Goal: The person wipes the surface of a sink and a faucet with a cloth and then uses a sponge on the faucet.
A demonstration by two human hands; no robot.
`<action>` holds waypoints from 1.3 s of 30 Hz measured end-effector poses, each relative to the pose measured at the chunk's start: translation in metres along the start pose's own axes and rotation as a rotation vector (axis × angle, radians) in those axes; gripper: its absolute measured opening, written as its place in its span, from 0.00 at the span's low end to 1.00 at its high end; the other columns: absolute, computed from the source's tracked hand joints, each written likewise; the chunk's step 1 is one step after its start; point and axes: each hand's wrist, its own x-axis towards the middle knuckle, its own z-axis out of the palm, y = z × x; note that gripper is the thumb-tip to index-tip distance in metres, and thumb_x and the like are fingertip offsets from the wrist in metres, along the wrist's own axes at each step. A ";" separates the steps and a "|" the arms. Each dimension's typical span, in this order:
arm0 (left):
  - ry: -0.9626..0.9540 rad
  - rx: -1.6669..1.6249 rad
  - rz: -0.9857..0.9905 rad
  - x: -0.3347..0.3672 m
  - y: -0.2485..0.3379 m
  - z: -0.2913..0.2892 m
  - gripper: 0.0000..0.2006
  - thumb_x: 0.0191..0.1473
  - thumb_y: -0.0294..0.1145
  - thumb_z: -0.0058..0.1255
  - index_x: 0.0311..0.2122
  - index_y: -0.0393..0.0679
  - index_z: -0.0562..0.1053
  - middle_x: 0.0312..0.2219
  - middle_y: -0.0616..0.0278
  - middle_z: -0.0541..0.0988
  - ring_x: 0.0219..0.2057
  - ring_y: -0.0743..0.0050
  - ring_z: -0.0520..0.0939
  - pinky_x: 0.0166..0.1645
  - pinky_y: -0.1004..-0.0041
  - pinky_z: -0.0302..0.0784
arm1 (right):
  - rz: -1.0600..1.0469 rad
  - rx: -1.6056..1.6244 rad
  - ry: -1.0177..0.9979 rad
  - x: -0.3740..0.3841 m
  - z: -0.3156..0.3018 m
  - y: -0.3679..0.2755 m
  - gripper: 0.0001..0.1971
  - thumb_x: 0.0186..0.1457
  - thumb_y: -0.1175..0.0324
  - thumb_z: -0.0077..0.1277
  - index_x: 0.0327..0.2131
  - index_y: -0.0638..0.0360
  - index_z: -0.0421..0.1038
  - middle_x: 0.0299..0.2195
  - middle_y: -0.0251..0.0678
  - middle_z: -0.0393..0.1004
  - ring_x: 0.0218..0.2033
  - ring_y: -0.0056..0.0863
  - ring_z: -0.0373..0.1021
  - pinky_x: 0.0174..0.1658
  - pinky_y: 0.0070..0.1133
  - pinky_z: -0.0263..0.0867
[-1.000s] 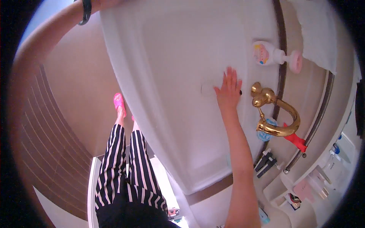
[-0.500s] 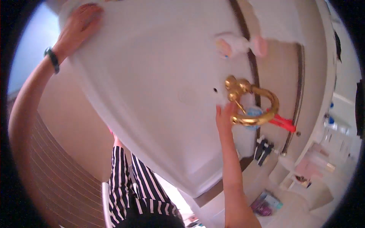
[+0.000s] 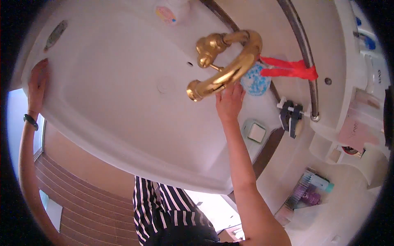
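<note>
My left hand [image 3: 37, 85] lies on the left rim of a wide white sink [image 3: 123, 102], fingers flat and holding nothing. A dark bangle circles that wrist. On the right ledge, my right hand [image 3: 230, 107] reaches beneath the curved spout of a gold faucet [image 3: 246, 61]. Its fingers are stretched out, with the tips partly hidden by the spout. Close beside them is a blue-and-white patterned scrubber [image 3: 255, 85] on a red strap [image 3: 287, 67], which is looped round a metal rail. I cannot tell whether the fingers touch it.
A green soap dish with a white bar [image 3: 256, 133] sits at the ledge's near corner. Farther along stands a white bottle [image 3: 171, 11]. The metal rail [image 3: 301, 37] runs along the wall, near a black-and-white holder [image 3: 290, 117]. Packages [image 3: 310, 190] fill a lower-right shelf.
The view has shifted, bringing the faucet nearer and the soap dish into plain sight. My right hand has gone from the faucet's handle area to beside the scrubber. My left hand stays on the rim.
</note>
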 end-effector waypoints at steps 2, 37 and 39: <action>-0.004 -0.015 -0.006 -0.005 -0.011 -0.003 0.18 0.62 0.27 0.42 0.57 0.45 0.68 0.56 0.61 0.71 0.58 0.66 0.70 0.65 0.68 0.59 | 0.042 -0.093 -0.093 -0.022 -0.011 0.001 0.43 0.51 0.49 0.57 0.62 0.64 0.51 0.64 0.57 0.49 0.64 0.54 0.50 0.63 0.47 0.46; -0.048 0.119 0.267 0.002 -0.031 0.002 0.19 0.66 0.40 0.39 0.59 0.51 0.68 0.58 0.63 0.70 0.60 0.63 0.69 0.66 0.66 0.59 | 0.292 0.312 -0.271 -0.277 -0.056 0.060 0.33 0.57 0.75 0.37 0.67 0.47 0.47 0.69 0.46 0.40 0.69 0.48 0.36 0.67 0.48 0.33; -0.028 0.079 0.290 -0.001 -0.029 -0.001 0.18 0.65 0.37 0.40 0.59 0.50 0.68 0.58 0.62 0.70 0.60 0.64 0.68 0.66 0.66 0.59 | 0.310 0.382 -0.320 -0.288 -0.068 0.052 0.31 0.57 0.73 0.40 0.65 0.50 0.50 0.68 0.46 0.41 0.69 0.50 0.38 0.67 0.48 0.33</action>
